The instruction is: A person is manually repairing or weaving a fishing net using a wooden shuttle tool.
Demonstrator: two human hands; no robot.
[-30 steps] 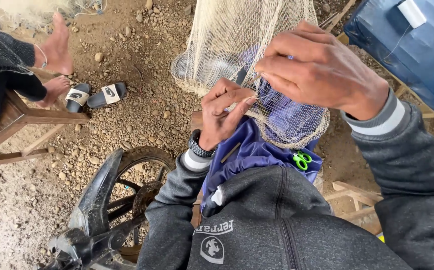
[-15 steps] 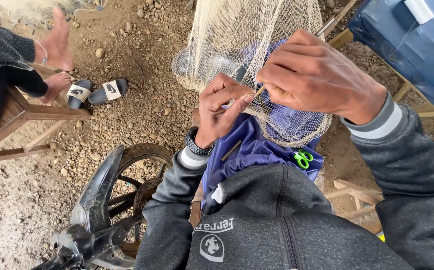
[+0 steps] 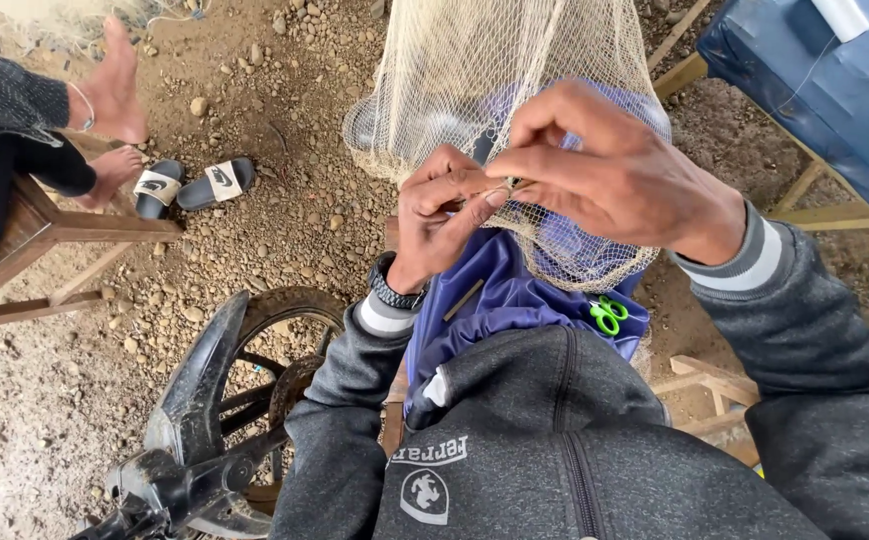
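Head view: both hands pinch the net, hanging vertically.

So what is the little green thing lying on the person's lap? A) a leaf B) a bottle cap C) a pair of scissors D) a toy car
C: the green scissors show two ring handles and lie on the blue cloth, just below the net that both hands work on.
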